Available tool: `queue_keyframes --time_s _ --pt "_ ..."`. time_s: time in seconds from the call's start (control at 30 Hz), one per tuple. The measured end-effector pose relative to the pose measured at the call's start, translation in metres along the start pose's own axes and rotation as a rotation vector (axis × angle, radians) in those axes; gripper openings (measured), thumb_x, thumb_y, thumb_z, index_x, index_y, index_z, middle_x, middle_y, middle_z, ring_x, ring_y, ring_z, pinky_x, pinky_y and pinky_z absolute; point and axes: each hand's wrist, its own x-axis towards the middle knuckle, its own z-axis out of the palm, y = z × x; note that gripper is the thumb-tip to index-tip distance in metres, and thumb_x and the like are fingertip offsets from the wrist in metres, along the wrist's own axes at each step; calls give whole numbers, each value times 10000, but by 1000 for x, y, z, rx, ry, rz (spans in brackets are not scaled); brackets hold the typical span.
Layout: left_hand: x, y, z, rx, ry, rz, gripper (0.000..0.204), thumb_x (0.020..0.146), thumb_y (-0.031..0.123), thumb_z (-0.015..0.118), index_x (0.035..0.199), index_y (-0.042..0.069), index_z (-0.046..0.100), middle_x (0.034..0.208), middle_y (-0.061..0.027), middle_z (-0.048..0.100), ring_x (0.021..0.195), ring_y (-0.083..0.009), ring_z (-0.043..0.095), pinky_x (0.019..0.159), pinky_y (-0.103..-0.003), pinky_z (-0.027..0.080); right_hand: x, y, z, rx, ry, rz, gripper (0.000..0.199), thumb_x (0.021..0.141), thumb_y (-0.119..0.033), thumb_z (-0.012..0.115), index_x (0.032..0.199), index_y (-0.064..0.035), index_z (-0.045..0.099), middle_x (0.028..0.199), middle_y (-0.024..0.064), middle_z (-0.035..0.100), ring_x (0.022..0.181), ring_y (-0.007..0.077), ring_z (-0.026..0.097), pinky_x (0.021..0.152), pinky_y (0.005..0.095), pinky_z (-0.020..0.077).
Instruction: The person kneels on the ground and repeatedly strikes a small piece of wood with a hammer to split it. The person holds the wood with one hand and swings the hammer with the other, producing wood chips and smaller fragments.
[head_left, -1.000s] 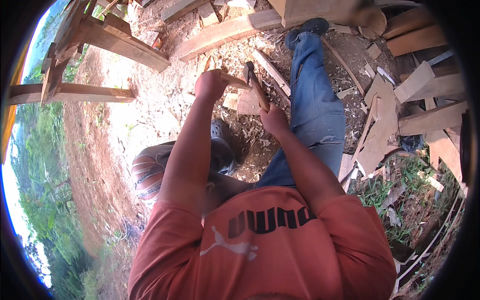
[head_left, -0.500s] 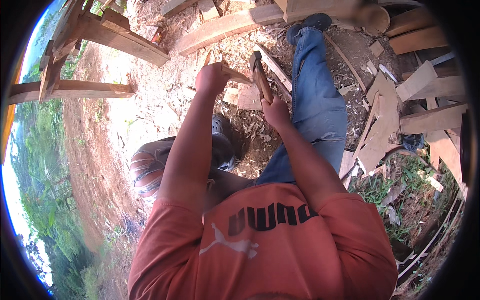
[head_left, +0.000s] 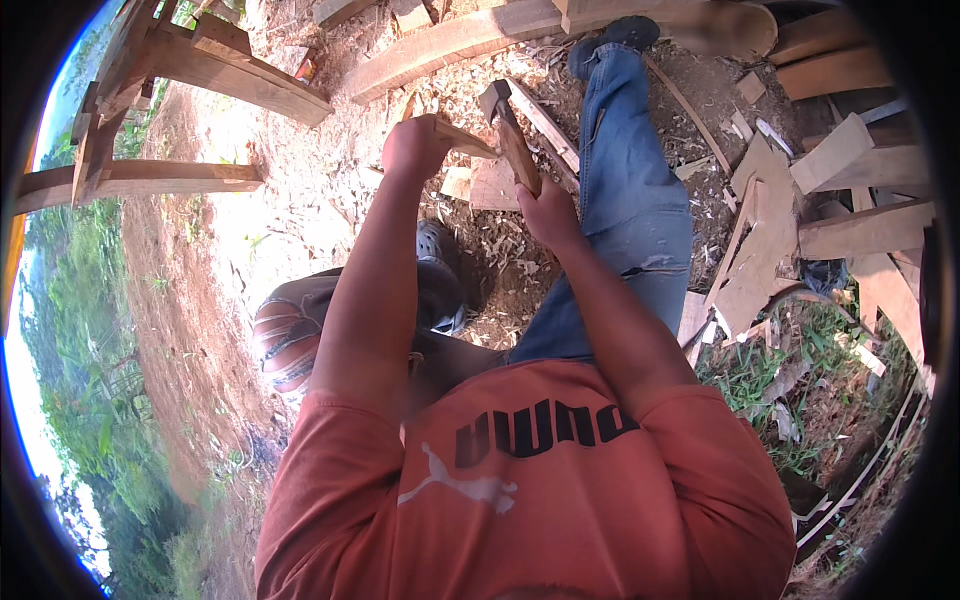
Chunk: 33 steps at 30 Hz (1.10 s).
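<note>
My left hand [head_left: 415, 150] is closed around a short piece of wood [head_left: 465, 141], whose free end points right. My right hand [head_left: 551, 213] grips the wooden handle of a hatchet [head_left: 516, 152]. Its dark metal head is up and to the left of that hand, just beyond the wood piece. Below the two, a flat wooden block [head_left: 494, 188] lies on the ground among shavings. My fingers on the left are mostly hidden behind the back of the hand.
A long curved beam [head_left: 440, 55] lies across the far side. My outstretched leg in jeans [head_left: 635, 170] is right of the hatchet. Boards and offcuts [head_left: 765, 240] are heaped at the right, with a timber frame [head_left: 240, 75] at the far left. Wood chips cover the ground.
The hatchet head has risen up and slightly left, away from the block. My left hand keeps its hold on the wood piece, and the whole view has shifted slightly.
</note>
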Motion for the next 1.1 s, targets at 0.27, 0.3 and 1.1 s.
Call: queue_keyframes --time_s 0.27,0.3,1.1 --pt "0 -1 -2 -27 -13 -27 416 934 449 822 1181 116 790 1098 -170 816 1055 -382 779 939 -511 615 5 31 26 -92 -35 46 439 1009 -360 702 1233 18 701 1041 284 769 1024 486 752 916 568 593" --pt "0 -2 -3 -36 -9 -38 421 929 454 821 1175 114 790 1098 -177 814 1050 -384 779 926 -514 618 6 33 28 -67 -32 53 438 1009 -361 702 1231 17 700 1039 287 768 1021 488 752 911 571 593" --pt "-9 16 -14 39 -10 -74 407 927 461 814 1187 149 789 1130 -156 819 1080 -371 779 936 -501 619 7 26 14 -168 -47 35 393 1015 -335 699 1220 0 688 1065 278 769 1020 476 757 912 574 592"
